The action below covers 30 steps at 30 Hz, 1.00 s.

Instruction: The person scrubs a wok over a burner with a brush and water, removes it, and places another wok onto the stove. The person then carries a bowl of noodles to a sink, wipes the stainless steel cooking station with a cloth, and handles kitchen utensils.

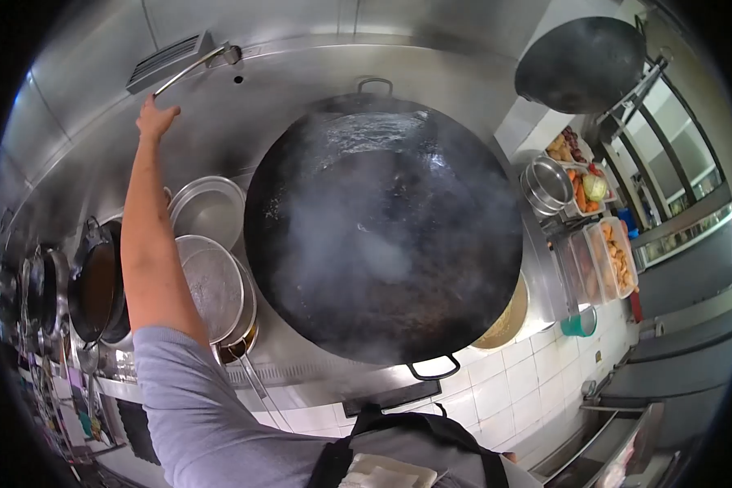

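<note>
My left arm stretches up the left side of the head view, and my left hand [155,120] is at the free end of a thin metal swing faucet [189,71]. A finger touches the spout's tip while the thumb sticks out to the side. To the right of that arm sits a very large black wok [382,244] with two loop handles. Steam or smoke drifts over it, and its upper inside wall looks wet and shiny. Beside my apron [415,431] shows only a small patch of skin, perhaps my right hand [509,457]; its fingers are hidden.
Left of the wok stand a metal bowl [207,210] and a round mesh strainer [211,285] over a pot. A pan of brown liquid [98,281] is farther left. On the right are steel rings [548,183], food bins [618,256] and a hanging wok [581,65].
</note>
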### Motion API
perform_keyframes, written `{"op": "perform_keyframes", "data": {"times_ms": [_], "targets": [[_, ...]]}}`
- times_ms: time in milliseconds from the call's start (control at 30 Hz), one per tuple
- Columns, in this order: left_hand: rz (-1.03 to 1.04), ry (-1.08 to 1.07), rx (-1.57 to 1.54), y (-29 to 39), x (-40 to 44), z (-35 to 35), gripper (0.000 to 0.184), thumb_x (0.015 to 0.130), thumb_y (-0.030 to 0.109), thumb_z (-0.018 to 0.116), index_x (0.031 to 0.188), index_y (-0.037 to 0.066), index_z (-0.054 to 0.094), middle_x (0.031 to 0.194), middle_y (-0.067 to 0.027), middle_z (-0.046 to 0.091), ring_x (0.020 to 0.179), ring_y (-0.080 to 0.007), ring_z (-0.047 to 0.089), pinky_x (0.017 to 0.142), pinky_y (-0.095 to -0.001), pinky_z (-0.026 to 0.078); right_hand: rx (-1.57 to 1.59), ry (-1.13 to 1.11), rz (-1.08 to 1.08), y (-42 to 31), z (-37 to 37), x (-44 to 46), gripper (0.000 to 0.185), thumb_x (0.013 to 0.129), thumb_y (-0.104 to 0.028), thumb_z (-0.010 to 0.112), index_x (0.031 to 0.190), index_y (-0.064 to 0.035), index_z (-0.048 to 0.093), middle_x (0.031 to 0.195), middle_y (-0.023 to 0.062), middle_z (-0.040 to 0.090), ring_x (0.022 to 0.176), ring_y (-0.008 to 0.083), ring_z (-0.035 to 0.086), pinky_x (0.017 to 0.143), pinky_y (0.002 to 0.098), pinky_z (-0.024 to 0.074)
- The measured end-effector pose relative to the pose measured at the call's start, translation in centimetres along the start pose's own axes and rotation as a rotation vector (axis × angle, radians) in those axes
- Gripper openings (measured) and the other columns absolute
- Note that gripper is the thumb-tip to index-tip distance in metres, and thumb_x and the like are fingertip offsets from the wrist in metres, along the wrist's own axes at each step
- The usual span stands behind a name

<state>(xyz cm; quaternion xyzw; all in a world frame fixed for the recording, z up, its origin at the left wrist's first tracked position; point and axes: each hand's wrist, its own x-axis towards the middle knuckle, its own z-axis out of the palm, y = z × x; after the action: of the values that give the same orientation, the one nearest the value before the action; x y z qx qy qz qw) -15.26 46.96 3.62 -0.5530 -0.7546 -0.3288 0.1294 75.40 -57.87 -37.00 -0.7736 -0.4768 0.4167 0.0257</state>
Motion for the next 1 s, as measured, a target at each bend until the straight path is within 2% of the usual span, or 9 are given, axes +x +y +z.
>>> {"op": "perform_keyframes", "data": {"times_ms": [67, 100, 400, 533, 633, 767, 900, 933, 1000], "targets": [[-0.017, 0.039, -0.120, -2.3, 1.8, 1.8, 0.091, 0.063, 0.044, 0.075, 0.139, 0.005, 0.044, 0.133, -0.0163, 0.053, 0.122, -0.0307, 0.051, 0.099, -0.0402, 0.042, 1.303, 0.028, 0.724, -3.6, -1.3, -0.7, 0.011, 0.086, -0.009, 0.058, 0.080, 0.0005, 0.061, 0.066, 0.0129, 0.062, 0.051, 0.0224, 0.061, 0.040, 0.0338, 0.0461], [-0.025, 0.056, -0.178, -2.9, 2.6, 2.7, 0.090, 0.063, 0.046, 0.075, 0.136, 0.002, 0.047, 0.129, -0.0174, 0.057, 0.118, -0.0290, 0.055, 0.097, -0.0362, 0.043, 0.591, 0.066, 0.895, -8.6, -2.8, -0.1, 0.008, 0.087, -0.003, 0.054, 0.082, 0.0000, 0.059, 0.069, 0.0138, 0.062, 0.048, 0.0233, 0.059, 0.037, 0.0327, 0.0452], [0.066, -0.207, -0.268, 11.3, -6.2, -9.2, 0.061, 0.064, 0.059, 0.071, 0.056, -0.001, 0.065, 0.055, -0.0132, 0.060, 0.054, -0.0237, 0.059, 0.053, -0.0380, 0.045, 0.463, -0.002, 0.675, -12.5, -7.6, 6.2, 0.006, 0.084, -0.003, 0.057, 0.084, 0.0026, 0.059, 0.065, 0.0163, 0.060, 0.049, 0.0256, 0.061, 0.039, 0.0358, 0.0501], [0.205, -0.253, -0.294, 20.8, -10.8, -9.7, 0.055, 0.065, 0.051, 0.072, 0.073, -0.003, 0.069, 0.078, -0.0196, 0.069, 0.077, -0.0314, 0.068, 0.068, -0.0385, 0.051, 0.491, 0.032, 0.501, -15.7, -12.4, 11.1, 0.008, 0.082, -0.005, 0.058, 0.083, 0.0035, 0.059, 0.065, 0.0157, 0.061, 0.048, 0.0244, 0.062, 0.038, 0.0346, 0.0503], [0.153, -0.411, -0.305, 20.7, -11.7, -12.0, 0.058, 0.067, 0.051, 0.071, 0.097, 0.001, 0.071, 0.098, -0.0189, 0.070, 0.098, -0.0346, 0.066, 0.082, -0.0391, 0.051, 0.568, 0.098, 0.456, -15.0, -13.9, 15.9, 0.010, 0.082, -0.006, 0.058, 0.081, 0.0034, 0.059, 0.064, 0.0151, 0.061, 0.047, 0.0229, 0.061, 0.038, 0.0340, 0.0506], [0.226, -0.199, -0.150, 17.4, -16.8, -15.4, 0.075, 0.072, 0.050, 0.071, 0.131, 0.007, 0.055, 0.119, -0.0184, 0.064, 0.112, -0.0344, 0.060, 0.095, -0.0405, 0.047, 0.443, 0.053, 0.337, -16.5, -14.3, 19.6, 0.020, 0.084, -0.013, 0.056, 0.069, 0.0005, 0.061, 0.060, 0.0134, 0.062, 0.047, 0.0199, 0.062, 0.042, 0.0338, 0.0525], [0.146, -0.412, -0.805, 21.6, -30.9, -26.2, 0.048, 0.089, 0.020, 0.064, 0.132, -0.001, 0.053, 0.119, -0.0150, 0.062, 0.106, -0.0194, 0.060, 0.091, -0.0306, 0.047, 0.112, -0.095, 0.149, -10.0, -12.5, 24.0, 0.036, 0.088, -0.037, 0.061, 0.074, -0.0043, 0.067, 0.062, 0.0102, 0.066, 0.050, 0.0197, 0.064, 0.049, 0.0337, 0.0538], [0.110, -0.496, -0.920, 22.1, -34.9, -28.0, 0.047, 0.091, 0.022, 0.063, 0.131, -0.001, 0.053, 0.119, -0.0139, 0.062, 0.106, -0.0196, 0.059, 0.092, -0.0319, 0.047, 0.075, -0.142, 0.163, -9.6, -13.4, 24.5, 0.012, 0.085, -0.017, 0.065, 0.085, -0.0044, 0.066, 0.066, 0.0105, 0.066, 0.052, 0.0192, 0.066, 0.045, 0.0330, 0.0546], [0.286, -0.714, -0.943, 18.4, -41.6, -28.6, 0.047, 0.092, 0.034, 0.063, 0.122, -0.002, 0.056, 0.094, -0.0123, 0.065, 0.082, -0.0197, 0.064, 0.072, -0.0309, 0.054, 0.148, -0.298, 0.361, -9.0, -16.3, 25.9, 0.022, 0.087, -0.027, 0.067, 0.087, -0.0053, 0.065, 0.070, 0.0099, 0.067, 0.053, 0.0197, 0.066, 0.047, 0.0344, 0.0566]]}}
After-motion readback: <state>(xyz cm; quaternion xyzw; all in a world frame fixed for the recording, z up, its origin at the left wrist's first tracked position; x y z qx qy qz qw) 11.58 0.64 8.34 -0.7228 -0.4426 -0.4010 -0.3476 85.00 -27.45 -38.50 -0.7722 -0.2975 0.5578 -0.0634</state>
